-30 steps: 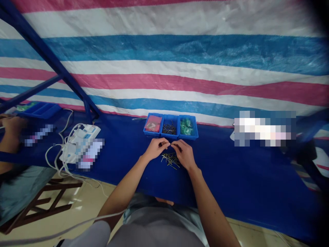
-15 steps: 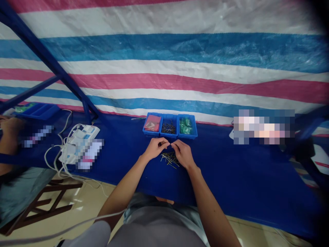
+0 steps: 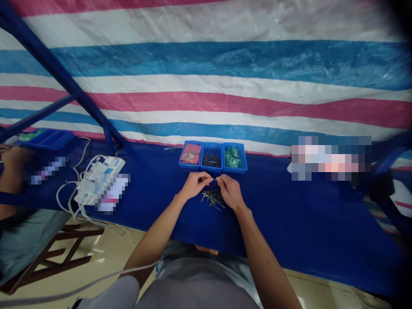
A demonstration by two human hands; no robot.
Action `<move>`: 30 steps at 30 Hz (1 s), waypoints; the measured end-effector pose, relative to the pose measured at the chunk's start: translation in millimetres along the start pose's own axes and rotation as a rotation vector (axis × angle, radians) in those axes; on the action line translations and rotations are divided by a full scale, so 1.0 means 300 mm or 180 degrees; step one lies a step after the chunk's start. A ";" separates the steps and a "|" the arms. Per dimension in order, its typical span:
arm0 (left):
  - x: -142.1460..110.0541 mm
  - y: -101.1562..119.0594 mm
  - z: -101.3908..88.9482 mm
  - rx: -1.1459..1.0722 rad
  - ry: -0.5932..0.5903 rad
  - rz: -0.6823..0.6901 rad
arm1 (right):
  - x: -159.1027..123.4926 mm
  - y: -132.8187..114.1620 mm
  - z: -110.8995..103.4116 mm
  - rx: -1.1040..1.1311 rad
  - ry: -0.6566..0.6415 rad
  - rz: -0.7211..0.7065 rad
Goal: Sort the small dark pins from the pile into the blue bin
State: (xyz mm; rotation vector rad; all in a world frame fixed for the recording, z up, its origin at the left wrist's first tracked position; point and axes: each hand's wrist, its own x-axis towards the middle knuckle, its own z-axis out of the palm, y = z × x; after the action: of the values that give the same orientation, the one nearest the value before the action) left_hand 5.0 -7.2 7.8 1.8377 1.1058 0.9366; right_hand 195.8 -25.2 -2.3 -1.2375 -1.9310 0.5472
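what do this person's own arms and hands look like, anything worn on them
The left hand and right hand are bare, with no gloves or rings visible. Both forearms show uncovered. A plain grey fabric sleeve ends near the left elbow; the right sleeve is out of view. A pale grey cable crosses by the left arm.

Left hand [image 3: 195,184] and right hand [image 3: 230,190] pinch a thin piece [image 3: 214,179] (pins [image 3: 212,198] nearby).
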 end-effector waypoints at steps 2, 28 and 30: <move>0.000 -0.002 0.000 0.0008 0.0004 -0.0001 | 0.001 -0.001 -0.003 0.0081 0.0019 0.0030; 0.000 0.002 -0.001 -0.0010 -0.0008 -0.0009 | 0.004 0.002 -0.017 0.0252 0.0101 0.0086; 0.001 0.001 -0.001 -0.0025 -0.0003 -0.0016 | 0.005 0.000 -0.014 0.0266 0.0119 0.0066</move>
State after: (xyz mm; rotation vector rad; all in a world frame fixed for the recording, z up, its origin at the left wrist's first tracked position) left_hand 5.0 -7.0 8.3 1.8280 1.1040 0.9358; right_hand 198.8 -24.1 0.7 -1.2075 -1.8475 0.6052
